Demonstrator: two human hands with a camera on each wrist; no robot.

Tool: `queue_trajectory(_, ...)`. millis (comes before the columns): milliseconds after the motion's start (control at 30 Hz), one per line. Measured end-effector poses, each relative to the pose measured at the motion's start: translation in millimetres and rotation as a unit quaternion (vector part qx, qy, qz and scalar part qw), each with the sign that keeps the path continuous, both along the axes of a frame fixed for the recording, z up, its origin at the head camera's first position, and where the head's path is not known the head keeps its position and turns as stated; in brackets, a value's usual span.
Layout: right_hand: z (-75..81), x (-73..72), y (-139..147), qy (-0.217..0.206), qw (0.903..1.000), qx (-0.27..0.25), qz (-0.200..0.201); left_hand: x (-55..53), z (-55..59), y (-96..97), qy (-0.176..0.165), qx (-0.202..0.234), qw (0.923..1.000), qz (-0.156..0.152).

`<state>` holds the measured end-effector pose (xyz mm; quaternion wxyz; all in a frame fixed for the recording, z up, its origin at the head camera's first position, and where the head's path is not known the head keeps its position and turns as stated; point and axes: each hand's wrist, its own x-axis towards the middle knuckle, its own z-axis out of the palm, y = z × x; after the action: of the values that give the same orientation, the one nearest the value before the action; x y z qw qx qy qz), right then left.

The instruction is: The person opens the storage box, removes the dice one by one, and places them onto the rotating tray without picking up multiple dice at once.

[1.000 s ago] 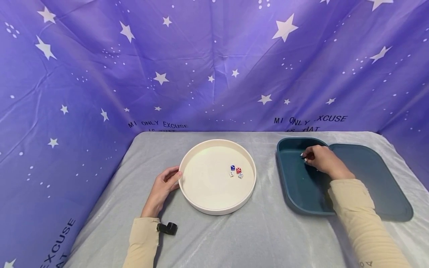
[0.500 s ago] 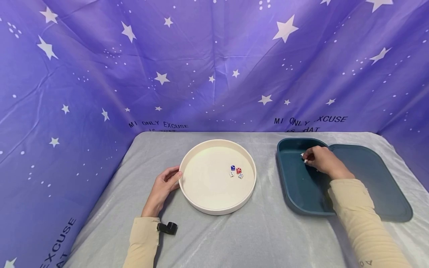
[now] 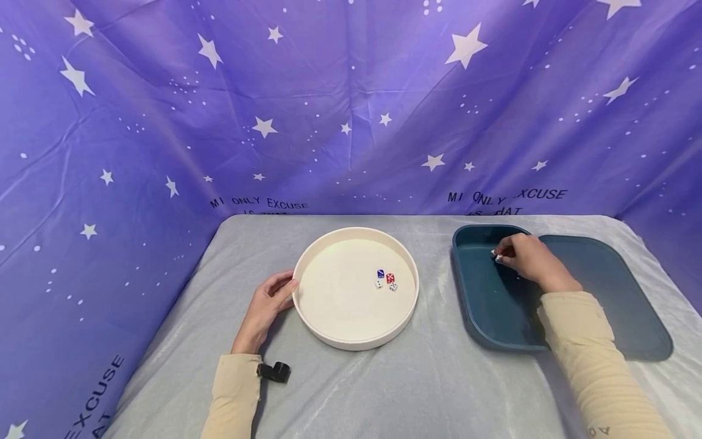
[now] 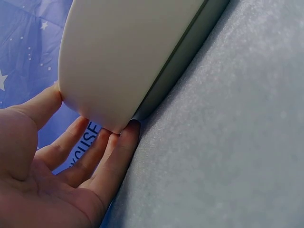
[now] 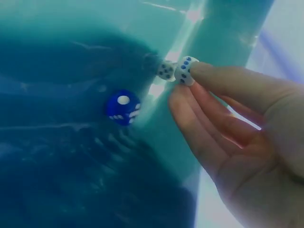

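In the head view my left hand [image 3: 267, 311] holds the left side of a round cream tray [image 3: 356, 345], thumb at the rim and fingers against the outer wall. Inside that tray lie a blue die [image 3: 381, 274], a red die [image 3: 390, 278] and two white dice. My right hand [image 3: 532, 259] reaches into a dark teal box [image 3: 466, 305]. Between thumb and fingertips it pinches a white die with blue dots [image 5: 185, 72]. Close beside that one, in the right wrist view, is another white die [image 5: 166, 70]. A blue die [image 5: 123, 108] lies apart from the fingers.
A flat teal lid [image 3: 620, 292] lies against the box's right side. Grey cloth [image 3: 384, 396] covers the table. A purple curtain with white stars [image 3: 351, 91] hangs behind and to the sides. A black strap piece [image 3: 275, 372] sticks out from the left cuff.
My right hand has shifted slightly up and away inside the teal box, the white die moving with its fingertips. The left hand and the round tray stay put.
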<state>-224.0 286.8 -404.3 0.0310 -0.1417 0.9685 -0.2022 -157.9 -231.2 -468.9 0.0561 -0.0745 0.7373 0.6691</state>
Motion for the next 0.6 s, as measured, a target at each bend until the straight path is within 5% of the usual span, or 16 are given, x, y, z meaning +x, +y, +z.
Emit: queue_trajectory(600,29.8,13.7,-27.9,0.022,0.9998,0.004,0.002,1.0,4.0,2.0,-0.007,0.001,1.0000,0.000)
